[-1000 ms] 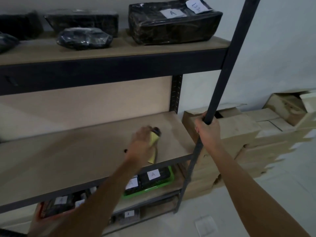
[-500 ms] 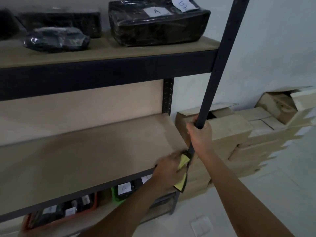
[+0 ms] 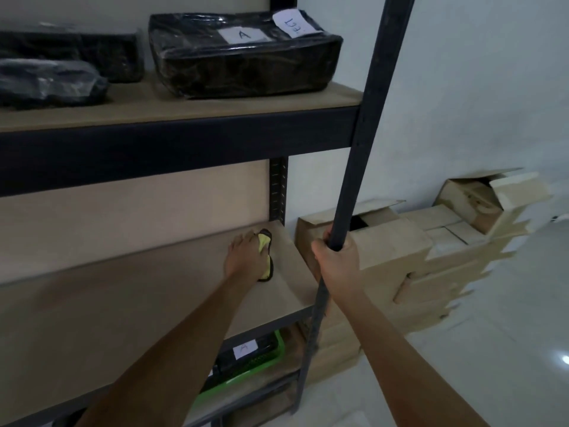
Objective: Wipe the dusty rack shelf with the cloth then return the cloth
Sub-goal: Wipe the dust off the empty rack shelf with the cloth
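The yellow cloth [image 3: 264, 243], dark along its edge, lay flat on the middle shelf [image 3: 138, 291] near its back right corner, just short of the rear upright. From my remote seat I saw the left hand [image 3: 244, 257] spread palm down on top of it, fingers fairly straight, pressing it to the board. The right hand [image 3: 337, 258] was wrapped tightly round the rack's front right post [image 3: 366, 127], just above the shelf's front edge. On the top shelf sat a black plastic-wrapped package [image 3: 243, 60] labelled A. Below, a green tray [image 3: 261, 362] showed. Cardboard boxes [image 3: 400, 257] stood stacked beside the rack.
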